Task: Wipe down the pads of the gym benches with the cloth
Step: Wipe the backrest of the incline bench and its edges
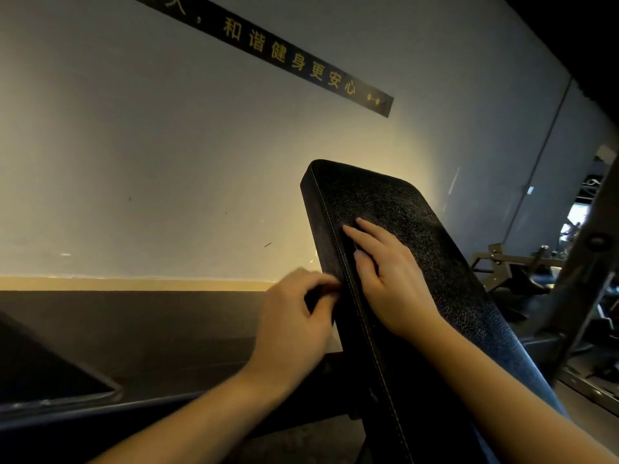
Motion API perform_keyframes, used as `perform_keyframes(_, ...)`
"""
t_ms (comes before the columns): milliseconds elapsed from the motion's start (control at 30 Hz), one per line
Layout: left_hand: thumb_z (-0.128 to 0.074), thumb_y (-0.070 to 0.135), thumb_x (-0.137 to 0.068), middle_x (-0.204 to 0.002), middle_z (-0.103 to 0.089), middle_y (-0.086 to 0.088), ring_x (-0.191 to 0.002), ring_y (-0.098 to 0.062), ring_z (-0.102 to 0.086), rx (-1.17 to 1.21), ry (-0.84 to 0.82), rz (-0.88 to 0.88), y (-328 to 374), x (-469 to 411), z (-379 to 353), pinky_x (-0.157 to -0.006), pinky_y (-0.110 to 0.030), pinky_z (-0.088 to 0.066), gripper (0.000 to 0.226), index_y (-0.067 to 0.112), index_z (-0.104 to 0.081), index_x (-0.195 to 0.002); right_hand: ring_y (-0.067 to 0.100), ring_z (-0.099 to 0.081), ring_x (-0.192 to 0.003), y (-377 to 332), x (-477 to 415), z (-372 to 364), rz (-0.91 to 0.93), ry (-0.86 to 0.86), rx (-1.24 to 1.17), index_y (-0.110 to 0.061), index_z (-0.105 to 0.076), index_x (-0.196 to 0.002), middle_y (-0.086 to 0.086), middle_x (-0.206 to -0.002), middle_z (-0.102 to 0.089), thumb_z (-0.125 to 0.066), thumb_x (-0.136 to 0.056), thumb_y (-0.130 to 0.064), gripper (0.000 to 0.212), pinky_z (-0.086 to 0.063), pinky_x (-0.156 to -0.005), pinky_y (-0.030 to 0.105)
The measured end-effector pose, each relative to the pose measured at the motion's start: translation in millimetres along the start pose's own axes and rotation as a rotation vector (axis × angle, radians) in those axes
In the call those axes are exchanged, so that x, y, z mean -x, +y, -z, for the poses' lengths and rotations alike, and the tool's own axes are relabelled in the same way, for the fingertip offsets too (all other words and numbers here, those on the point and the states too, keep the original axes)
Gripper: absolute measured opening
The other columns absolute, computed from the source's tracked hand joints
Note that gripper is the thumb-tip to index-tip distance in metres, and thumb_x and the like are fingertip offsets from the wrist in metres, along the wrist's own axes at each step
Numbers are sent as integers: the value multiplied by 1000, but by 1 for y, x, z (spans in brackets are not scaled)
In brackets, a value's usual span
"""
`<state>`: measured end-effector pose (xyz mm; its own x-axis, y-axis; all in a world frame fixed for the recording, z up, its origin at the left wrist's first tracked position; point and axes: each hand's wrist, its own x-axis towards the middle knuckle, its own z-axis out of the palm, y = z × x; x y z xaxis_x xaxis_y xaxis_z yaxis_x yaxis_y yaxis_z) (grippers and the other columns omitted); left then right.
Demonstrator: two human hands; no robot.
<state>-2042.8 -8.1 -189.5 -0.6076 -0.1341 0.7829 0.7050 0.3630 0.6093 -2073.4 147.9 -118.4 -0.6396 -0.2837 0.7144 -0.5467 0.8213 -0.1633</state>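
Observation:
A black textured bench pad (402,209) with white stitching rises at a slant from bottom centre toward the wall. My right hand (388,272) lies flat on its upper face near the left seam, fingers straight, pressing a dark patch that looks like a dark cloth (348,241). My left hand (294,316) is beside the pad's left side wall. Its fingers are curled and pinch a dark fold (313,298) against that side, apparently the same cloth hanging over the edge. The cloth hardly stands out from the black pad.
A pale wall (150,162) with a black banner (301,61) of yellow characters stands close behind. Dark floor and another dark pad's corner (50,373) lie at the lower left. Metal rack frames and gym gear (522,262) crowd the right.

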Motion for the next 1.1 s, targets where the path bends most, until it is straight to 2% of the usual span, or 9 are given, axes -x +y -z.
perform_keyframes(167, -65, 10, -95, -102, -75, 3, -98, -15, -66, -142, 144, 65, -3, -119, 3, -93, -38, -53, 17, 17, -78, -103, 6, -31, -146, 4, -2, -1, 7, 4, -20, -35, -51, -148, -15, -158, -39, -45, -105, -29, 44, -17, -113, 22)
perform_keyframes(300, -69, 19, -95, -99, -72, 8, -98, -17, -66, -161, 68, 112, -17, -139, 18, -86, -35, -55, 11, 23, -76, -101, 5, -30, -146, 4, -1, 2, -8, -15, -43, -37, -50, -148, -18, -159, -37, -44, -105, -31, 43, -17, -114, 24)
perform_keyframes(467, -70, 17, -96, -116, -54, 2, -103, -17, -58, 354, 481, 449, -16, -162, 34, -67, -16, -49, 38, 23, -52, -130, 4, -30, -146, 5, 1, 2, -16, -17, -67, -38, -50, -148, -20, -158, -37, -45, -106, -32, 43, -18, -116, 27)
perform_keyframes(633, -73, 3, -91, -125, -63, -9, -116, -26, -63, 507, 299, 639, -18, -153, 20, -97, -34, -57, 46, 7, -57, -135, 1, -31, -145, 9, 1, 3, -19, -12, -107, -38, -52, -146, -23, -156, -39, -49, -105, -33, 42, -20, -114, 27)
perform_keyframes(767, -74, -1, -87, -111, -69, -9, -105, -27, -67, 449, 95, 459, -10, -124, 31, -73, -26, -61, 32, 11, -68, -116, 1, -33, -144, 9, -2, 1, -19, 14, -101, -36, -55, -144, -21, -155, -42, -50, -104, -31, 41, -17, -109, 17)
perform_keyframes(867, -75, -3, -85, -102, -73, -6, -97, -25, -71, 314, -97, 377, -2, -86, 34, -82, -37, -63, 30, 17, -72, -107, 2, -35, -143, 9, -2, 0, -12, 25, -100, -34, -56, -144, -18, -155, -44, -51, -103, -29, 41, -17, -108, 17)
perform_keyframes(933, -76, -1, -85, -96, -76, -5, -89, -24, -75, 272, -260, 421, -5, -69, 41, -77, -36, -64, 28, 19, -75, -103, 3, -35, -143, 9, -2, 0, -8, 24, -104, -33, -56, -144, -18, -155, -44, -51, -103, -29, 41, -18, -109, 17)
perform_keyframes(1000, -75, 3, -86, -94, -76, 0, -88, -19, -73, 242, -209, 427, -8, -72, 52, -70, -27, -61, 25, 24, -74, -100, 3, -34, -144, 9, -1, 0, -10, 14, -109, -34, -55, -144, -19, -155, -43, -51, -104, -29, 41, -20, -111, 23)
perform_keyframes(1100, -76, 9, -89, -113, -68, -2, -106, -21, -63, 186, 143, 377, -7, -102, 49, -86, -31, -58, 28, 19, -68, -113, 3, -33, -145, 9, -1, 2, -20, 2, -124, -35, -55, -145, -21, -155, -42, -50, -104, -31, 41, -23, -115, 29)
